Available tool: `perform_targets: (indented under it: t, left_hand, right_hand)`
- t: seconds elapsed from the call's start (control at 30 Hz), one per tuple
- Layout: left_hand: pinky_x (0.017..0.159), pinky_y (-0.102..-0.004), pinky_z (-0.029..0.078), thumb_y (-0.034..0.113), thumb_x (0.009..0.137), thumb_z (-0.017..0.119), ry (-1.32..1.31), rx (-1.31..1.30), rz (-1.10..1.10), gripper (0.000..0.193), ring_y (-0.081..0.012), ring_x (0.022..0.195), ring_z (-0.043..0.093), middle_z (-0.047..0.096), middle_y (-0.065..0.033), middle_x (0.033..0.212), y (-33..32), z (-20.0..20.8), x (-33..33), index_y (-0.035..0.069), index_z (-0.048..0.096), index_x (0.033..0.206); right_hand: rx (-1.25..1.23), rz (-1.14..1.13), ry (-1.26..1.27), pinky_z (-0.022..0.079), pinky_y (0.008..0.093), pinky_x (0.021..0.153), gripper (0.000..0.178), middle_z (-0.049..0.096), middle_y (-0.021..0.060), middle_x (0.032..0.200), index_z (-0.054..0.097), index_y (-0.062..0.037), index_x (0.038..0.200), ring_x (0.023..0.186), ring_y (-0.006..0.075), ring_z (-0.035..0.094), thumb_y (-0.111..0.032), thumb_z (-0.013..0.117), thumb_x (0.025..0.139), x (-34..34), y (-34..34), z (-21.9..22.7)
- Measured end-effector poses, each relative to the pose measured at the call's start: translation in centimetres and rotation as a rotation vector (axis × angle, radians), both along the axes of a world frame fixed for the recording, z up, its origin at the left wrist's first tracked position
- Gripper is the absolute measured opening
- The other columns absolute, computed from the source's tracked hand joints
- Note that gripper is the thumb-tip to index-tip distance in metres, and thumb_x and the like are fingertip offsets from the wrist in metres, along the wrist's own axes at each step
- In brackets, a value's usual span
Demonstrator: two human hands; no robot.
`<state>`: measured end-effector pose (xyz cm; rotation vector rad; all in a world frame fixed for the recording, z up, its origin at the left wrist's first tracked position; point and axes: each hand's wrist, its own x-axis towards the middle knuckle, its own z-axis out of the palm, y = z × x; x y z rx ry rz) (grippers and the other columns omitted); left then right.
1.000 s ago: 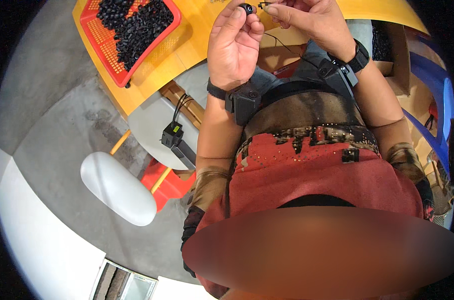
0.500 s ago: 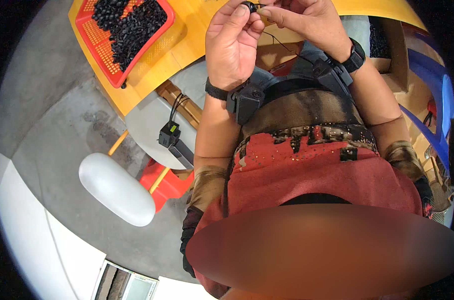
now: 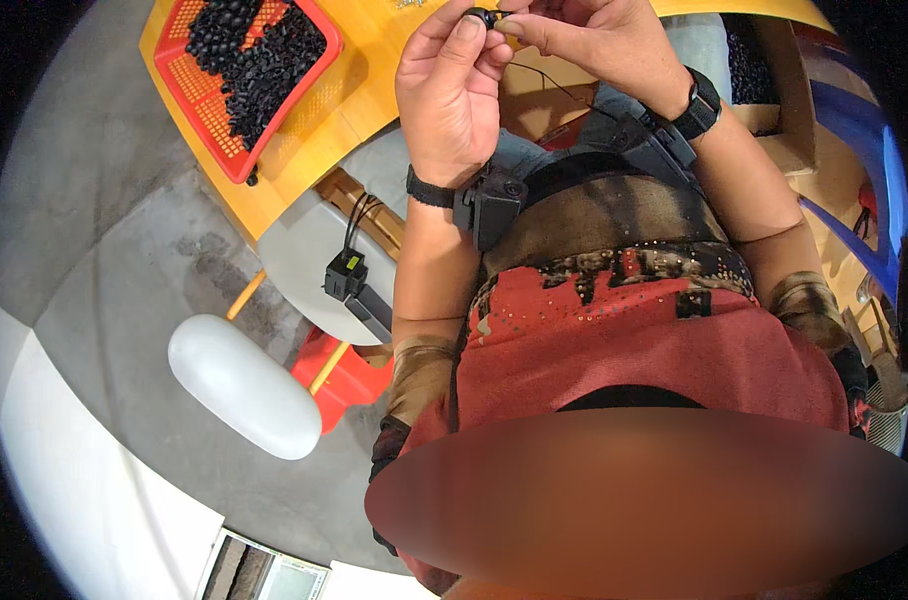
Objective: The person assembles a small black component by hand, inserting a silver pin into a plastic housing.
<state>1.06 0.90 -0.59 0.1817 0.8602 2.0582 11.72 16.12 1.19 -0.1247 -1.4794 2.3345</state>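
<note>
Above the edge of the yellow table, both my hands meet at the top of the head view. My left hand (image 3: 452, 105) pinches a small round black part (image 3: 485, 17) between thumb and fingers. From the other side, my right hand (image 3: 599, 50) has its thumb and fingertips closed at the end of the same part. Whether it grips a separate small piece there cannot be made out. A thin black cord (image 3: 549, 78) hangs below the hands. Each wrist carries a black strap with a black device.
A red plastic basket (image 3: 292, 112) of small black parts stands left on the yellow table (image 3: 359, 95). Tiny metal pieces (image 3: 410, 3) lie farther back. Right are a cardboard box (image 3: 796, 110) and blue plastic furniture (image 3: 869, 150). A chair's pale backrest (image 3: 244, 385) is lower left.
My hands have shifted slightly left together, still on the black part. The whole view has turned a little.
</note>
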Motion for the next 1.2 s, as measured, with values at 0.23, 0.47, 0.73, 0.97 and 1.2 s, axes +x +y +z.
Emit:
perform_targets:
  t: [0.23,0.47,0.73,0.97,1.2]
  left_hand:
    - [0.083,-0.0279,0.057,0.004,0.102,0.064,0.027,0.001,0.023,0.026,-0.0177,0.092,0.069,0.072,-0.0086,0.110,-0.3,0.1,0.4,-0.001,0.066,0.127]
    - [0.082,-0.0278,0.057,0.006,0.102,0.064,0.019,0.029,0.027,0.026,-0.0176,0.092,0.069,0.073,-0.0087,0.110,-1.1,0.5,0.6,0.000,0.067,0.127]
    - [0.082,-0.0278,0.057,0.006,0.102,0.065,0.009,0.005,0.067,0.025,-0.0166,0.093,0.069,0.074,-0.0072,0.110,-1.1,1.5,2.0,0.001,0.068,0.126]
    - [0.083,-0.0277,0.057,0.006,0.102,0.064,0.014,0.006,0.060,0.025,-0.0169,0.093,0.069,0.074,-0.0068,0.110,-1.1,0.9,0.4,0.001,0.069,0.126]
    - [0.083,-0.0309,0.057,0.005,0.098,0.068,0.096,0.020,0.090,0.026,-0.0179,0.092,0.068,0.072,-0.0091,0.104,-1.3,-0.3,-0.6,-0.001,0.067,0.124]
  right_hand:
    - [0.072,-0.001,0.509,0.055,0.0228,0.075,0.010,0.070,0.0040,0.094,0.064,-0.0004,0.105,0.084,0.0094,0.068,0.001,0.070,0.096,-1.9,-0.2,-3.1]
    - [0.106,-0.020,-0.015,0.055,0.0222,0.074,0.011,0.071,0.0041,0.093,0.065,0.0000,0.105,0.083,0.0088,0.068,0.001,0.071,0.096,0.4,-1.0,0.9]
    - [0.083,-0.021,0.035,0.057,0.0225,0.075,0.010,0.072,0.0052,0.093,0.065,0.0012,0.105,0.083,0.0102,0.070,0.002,0.070,0.096,1.3,-1.3,1.4]
    - [0.028,0.013,0.045,0.058,0.0240,0.076,0.009,0.072,0.0062,0.093,0.065,0.0019,0.104,0.083,0.0112,0.070,0.002,0.070,0.096,-0.4,-0.9,0.6]
    - [0.090,0.007,0.614,0.058,0.0237,0.074,0.010,0.072,0.0061,0.091,0.066,0.0015,0.104,0.082,0.0110,0.070,0.001,0.071,0.095,-2.3,-0.7,-2.2]
